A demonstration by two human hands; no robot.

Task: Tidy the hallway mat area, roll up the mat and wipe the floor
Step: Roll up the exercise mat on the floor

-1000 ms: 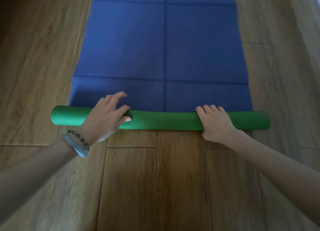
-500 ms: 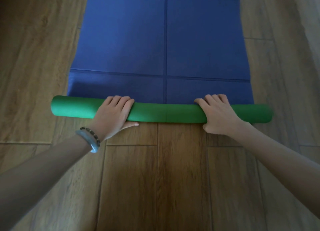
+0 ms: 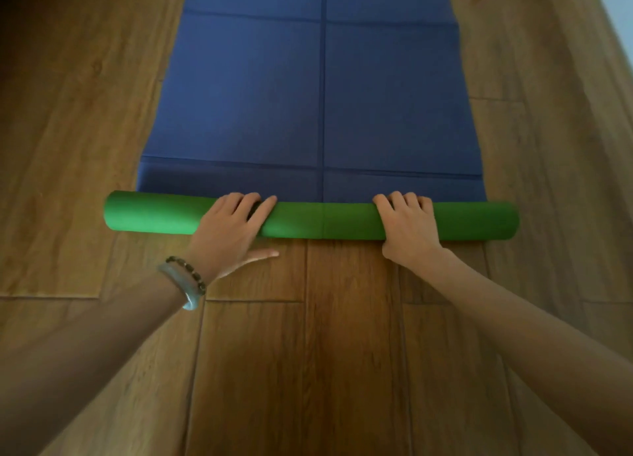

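While the blue foam mat with fold creases lies flat along the brown wood-plank floor, its near end is already rolled into a green tube lying crossways right in front of the person, the green underside facing out. Both hands are on that roll. Left hand sits left of the middle, fingers draped over the top of the roll and slightly spread, thumb sticking out along the floor on the near side, so it's pressing down more than squeezing. Right hand is right of the middle, fingers curled over the top of the roll with the palm against its near side. On the left wrist there's a pale bangle plus a dark beaded bracelet. Roll ends stick out past the flat mat on both sides.
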